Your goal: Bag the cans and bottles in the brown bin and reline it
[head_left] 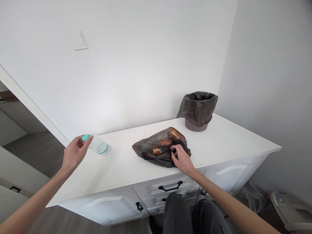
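Observation:
At the left of the white cabinet top, my left hand [76, 151] grips a clear plastic bottle [98, 146] by its turquoise cap. The bottle is tilted, its base toward the right. A dark translucent plastic bag [151, 144] lies near the middle of the top, with orange and brown items showing through it. My right hand [179, 158] is at the bag's right side, its fingers curled on the dark plastic and closed around a fold of it.
A brown bin [196, 126] lined with a dark bag stands at the back right against the wall. Drawers with black handles [170, 186] are below the white top [117, 175]. A pale appliance [290, 211] is on the floor at right.

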A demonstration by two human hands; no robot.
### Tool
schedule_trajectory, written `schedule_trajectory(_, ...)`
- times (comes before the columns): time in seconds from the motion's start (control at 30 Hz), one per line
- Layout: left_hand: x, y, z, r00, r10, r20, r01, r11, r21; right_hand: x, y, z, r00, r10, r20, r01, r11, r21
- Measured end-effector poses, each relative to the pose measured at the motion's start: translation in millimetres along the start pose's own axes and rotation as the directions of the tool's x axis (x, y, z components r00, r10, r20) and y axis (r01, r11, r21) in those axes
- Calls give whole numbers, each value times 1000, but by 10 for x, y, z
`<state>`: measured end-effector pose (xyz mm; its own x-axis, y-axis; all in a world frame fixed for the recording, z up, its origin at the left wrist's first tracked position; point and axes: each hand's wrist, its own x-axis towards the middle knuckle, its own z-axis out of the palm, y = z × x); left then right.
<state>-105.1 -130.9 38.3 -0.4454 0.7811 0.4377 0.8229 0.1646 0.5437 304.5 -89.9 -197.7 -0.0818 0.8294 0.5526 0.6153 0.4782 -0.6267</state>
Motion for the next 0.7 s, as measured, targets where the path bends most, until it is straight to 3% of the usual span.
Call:
schedule_trajectory(0.17,476,-179,163,999,32,-28,-28,989,146,18,16,1,1000,0,-22,0,1000,-10)
schedule_trajectory(0.37,914,-256,316,1000,-26,-12,28,979,202,55,-14,14,1000,16,-18,-17,999,-49)
schedule_trajectory(0.57,1021,-253,418,981,-192,37,178,957,229,73,-16,23,999,44,-11,-45,997,-63)
schedule_trajectory(0.7,989,-245,449,976,-209,58,193,960,201,72,-23,26,999,40,-15,-41,998,-56)
